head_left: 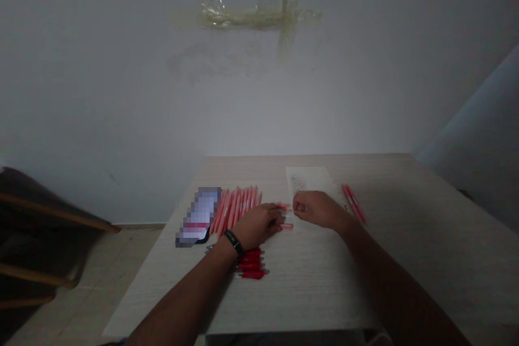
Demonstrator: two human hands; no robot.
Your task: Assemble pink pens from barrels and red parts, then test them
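Note:
My left hand (259,225), with a black band on its wrist, rests near the middle of the table, its fingers curled around a pink pen part (286,226). Just right of it, my right hand (314,207) is closed beside the fingertips of the left; what it pinches, if anything, is too small to name. Several pink pens (235,208) lie in a row left of my hands. Red pen parts (252,265) lie below my left wrist. A white paper (310,175) with scribbles lies partly under my right hand.
A phone (200,216) with a pixelated screen lies left of the pens. Two pink pens (354,204) are on the right of the wooden table (300,303). Behind stands a wall (259,102) with tape on it; a chair (36,243) is at the left.

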